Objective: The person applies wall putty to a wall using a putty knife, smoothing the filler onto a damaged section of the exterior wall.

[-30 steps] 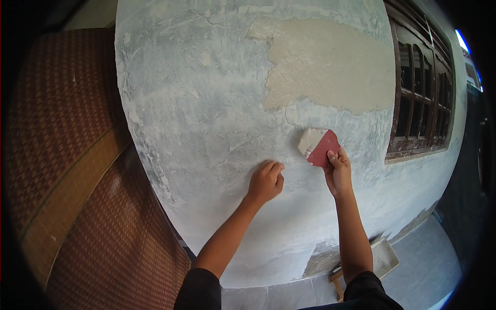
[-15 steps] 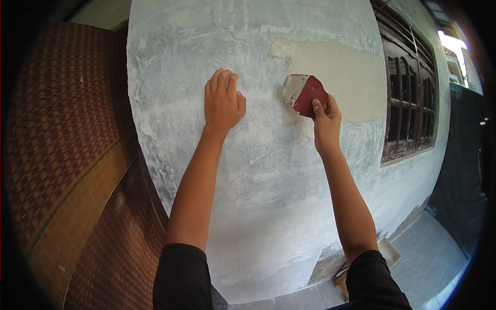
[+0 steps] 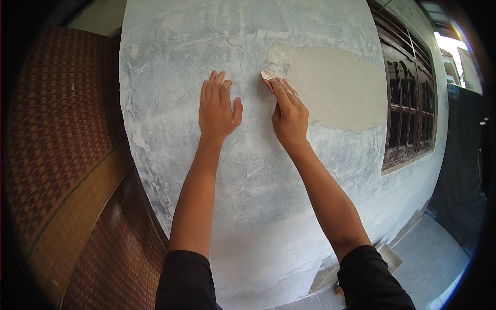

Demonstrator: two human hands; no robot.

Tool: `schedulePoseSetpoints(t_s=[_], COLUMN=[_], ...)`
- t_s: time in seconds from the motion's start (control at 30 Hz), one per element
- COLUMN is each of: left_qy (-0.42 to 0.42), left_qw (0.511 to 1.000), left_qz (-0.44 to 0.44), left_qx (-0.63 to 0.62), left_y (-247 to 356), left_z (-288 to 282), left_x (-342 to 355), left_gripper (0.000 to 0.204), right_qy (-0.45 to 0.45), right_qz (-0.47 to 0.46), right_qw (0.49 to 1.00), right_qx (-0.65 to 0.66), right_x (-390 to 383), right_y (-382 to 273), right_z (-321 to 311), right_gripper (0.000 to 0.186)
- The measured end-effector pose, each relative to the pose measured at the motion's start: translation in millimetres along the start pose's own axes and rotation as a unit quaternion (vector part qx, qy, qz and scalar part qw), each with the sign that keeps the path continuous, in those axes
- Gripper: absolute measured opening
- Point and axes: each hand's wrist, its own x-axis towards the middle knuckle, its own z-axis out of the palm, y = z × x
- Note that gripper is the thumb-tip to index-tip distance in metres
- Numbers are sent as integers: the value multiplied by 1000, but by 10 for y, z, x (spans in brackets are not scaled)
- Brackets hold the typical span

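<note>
My right hand (image 3: 291, 114) grips a dark red putty scraper (image 3: 269, 78), a flat flexible blade smeared with pale filler. The scraper is tilted against the wall (image 3: 248, 181), at the left end of a smooth beige patch of putty (image 3: 338, 85). Most of the blade is hidden behind my fingers. To the left, my left hand (image 3: 217, 111) rests against the bluish-white wall with its fingers stretched out and nothing in it.
A dark wooden window (image 3: 411, 103) is set in the wall at the right. Woven brown matting (image 3: 67, 103) stands along the left side. Low at the right, a pale tray (image 3: 390, 257) lies on the grey tiled floor (image 3: 434, 258).
My right hand has moved left and turned the scraper so that its blade lies at the wall. My left hand has straightened its curled fingers.
</note>
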Motion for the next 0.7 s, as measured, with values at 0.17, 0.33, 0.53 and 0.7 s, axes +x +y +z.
schedulePoseSetpoints(t_s=[0.17,0.33,0.53,0.7], left_qy=[6,13,18,21], left_qw=[1000,1000,999,998], left_qz=[5,12,20,37], left_qx=[-10,-19,-30,-40], left_y=[-17,-22,-34,-57], left_z=[-21,-35,-24,-10], left_x=[-5,7,4,9], left_gripper=[43,41,37,36], right_qy=[8,-16,-63,-118], right_qz=[-24,-41,-42,-19], right_qw=[999,997,992,989], right_qx=[-43,-65,-102,-87], right_x=[-84,-233,-349,-412], right_y=[24,55,-9,-122], right_z=[151,289,417,352], right_gripper=[43,42,41,39])
